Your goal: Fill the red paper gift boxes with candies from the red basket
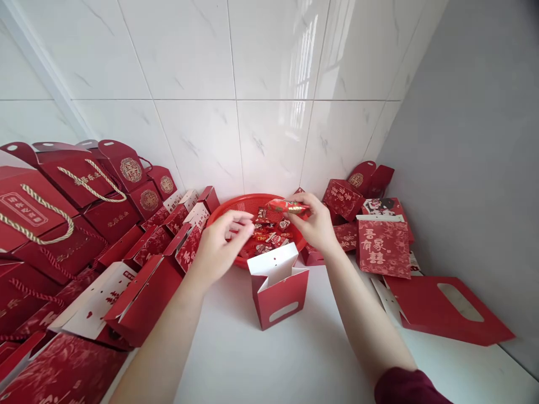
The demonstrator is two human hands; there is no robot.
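My right hand (315, 221) is closed on a red and gold wrapped candy packet (288, 206), held over the far part of a red plastic basket (229, 203). Small wrapped candies (269, 235) in red and dark wrappers lie in the basket. My left hand (223, 241) is at the basket's left side, fingers half curled, with a small gap between thumb and forefinger and nothing visible in it. In front of the basket a red paper gift box (281, 297) stands upright on the white table, its top open and white inner flap raised.
Rows of red gift boxes (143, 297) crowd the left side, some with rope handles (90, 188). More boxes (383, 247) are stacked at the right, with a flattened red box (446, 308) near the grey wall (471, 140). White tiles (197, 140) rise behind.
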